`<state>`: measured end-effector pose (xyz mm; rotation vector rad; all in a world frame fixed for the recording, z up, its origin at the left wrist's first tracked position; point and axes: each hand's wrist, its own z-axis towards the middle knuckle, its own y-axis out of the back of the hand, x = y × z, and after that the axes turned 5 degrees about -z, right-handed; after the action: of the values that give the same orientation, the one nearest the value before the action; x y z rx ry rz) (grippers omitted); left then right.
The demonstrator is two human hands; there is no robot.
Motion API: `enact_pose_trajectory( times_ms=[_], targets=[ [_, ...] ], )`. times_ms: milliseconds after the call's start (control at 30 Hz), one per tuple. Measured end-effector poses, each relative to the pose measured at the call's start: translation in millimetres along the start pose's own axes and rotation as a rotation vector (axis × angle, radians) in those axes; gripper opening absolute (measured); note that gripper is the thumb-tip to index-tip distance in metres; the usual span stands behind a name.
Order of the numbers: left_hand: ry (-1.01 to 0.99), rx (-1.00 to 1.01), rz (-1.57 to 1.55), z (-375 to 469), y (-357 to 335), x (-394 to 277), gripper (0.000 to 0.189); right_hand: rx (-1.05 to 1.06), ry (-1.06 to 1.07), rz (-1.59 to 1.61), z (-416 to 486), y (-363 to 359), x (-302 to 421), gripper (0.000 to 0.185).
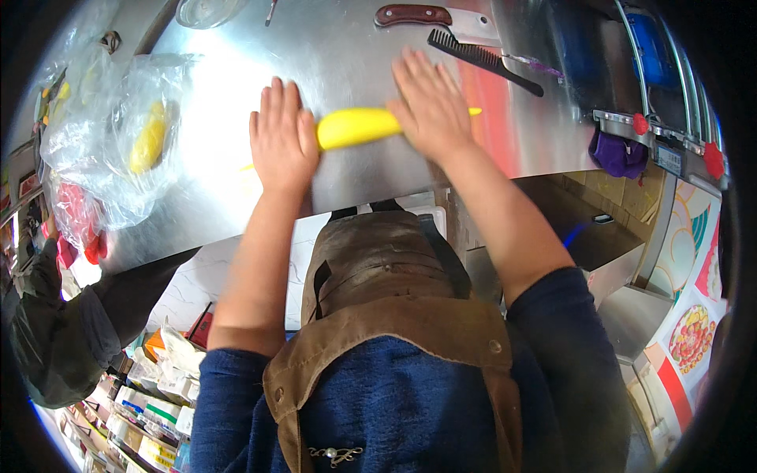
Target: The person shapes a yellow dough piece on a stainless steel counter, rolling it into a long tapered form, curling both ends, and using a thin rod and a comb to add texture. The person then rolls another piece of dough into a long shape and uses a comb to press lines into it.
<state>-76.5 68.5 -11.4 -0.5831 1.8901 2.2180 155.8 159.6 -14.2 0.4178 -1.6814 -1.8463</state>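
Observation:
A smooth roll of yellow, dough-like material [355, 127] lies across the stainless steel table, thick in the middle and thin at its ends. My left hand [282, 139] rests flat over its left part, fingers pointing away from me. Over the right part lies my right hand [430, 106], palm down and slightly blurred. A pointed yellow tip sticks out beyond each hand, and the stretches under my palms are hidden. Neither hand grips anything. Beyond my right hand are a black comb [485, 62] and a cleaver [440, 20] with a brown riveted handle.
Clear plastic bags [94, 136] crowd the table's left side, one with a yellow lump [148, 142] inside. A clear round container [207, 9] sits at the far edge. Rightward stand a metal frame with red knobs [640, 124] and a purple cloth [618, 154]. Another person [59, 343] is at left.

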Motion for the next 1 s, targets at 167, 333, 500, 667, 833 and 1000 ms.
enact_pose_trajectory(
  times_ms=[167, 333, 500, 667, 833, 1000],
  targets=[
    [-0.145, 0.023, 0.055, -4.5, 4.9, 14.2, 0.058, 0.002, -0.031, 0.019, -11.8, 8.0, -0.9, 0.063],
    [-0.139, 0.118, 0.012, -60.7, 25.0, 10.3, 0.062, 0.129, -0.018, 0.053, -70.8, 29.4, 8.9, 0.067],
    [0.012, -0.025, 0.144, -4.4, 6.3, 30.1, 0.057, -0.057, -0.075, -0.029, -15.2, -3.5, -24.7, 0.067],
    [0.011, 0.048, 0.181, -18.3, 14.3, 37.8, 0.060, 0.014, -0.147, 0.025, -40.0, 9.8, -20.3, 0.064],
    [-0.030, 0.185, 0.175, -72.9, 34.1, 31.9, 0.061, 0.124, -0.081, -0.017, -90.6, 37.0, -12.7, 0.061],
    [-0.073, 0.101, 0.219, -15.7, 20.7, 61.3, 0.057, 0.006, -0.002, -0.091, -30.6, 10.2, -51.8, 0.063]
  ],
)
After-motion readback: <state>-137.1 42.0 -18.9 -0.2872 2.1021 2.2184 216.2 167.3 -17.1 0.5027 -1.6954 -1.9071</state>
